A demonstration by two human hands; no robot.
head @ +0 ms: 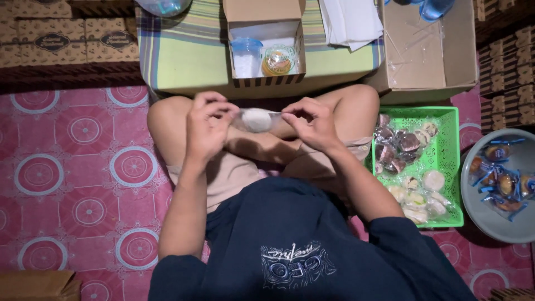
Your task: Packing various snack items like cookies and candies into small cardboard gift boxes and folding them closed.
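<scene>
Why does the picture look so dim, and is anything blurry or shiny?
Head view: the light is low and warm, with the corners darkest; the left hand and right hand are slightly soft; the clear-wrapped white cake they hold between them gives a faint shine; wrapped snacks in the green basket show small glints; the shirt at the bottom is nearly black.

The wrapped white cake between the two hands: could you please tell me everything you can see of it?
The white cake is round, pale and soft-looking, sealed in clear glossy plastic wrap. It is held level in the air above the person's crossed legs, in front of the small open cardboard box. The left hand pinches the wrap at one end and the right hand pinches the other. Nothing else touches it.
</scene>
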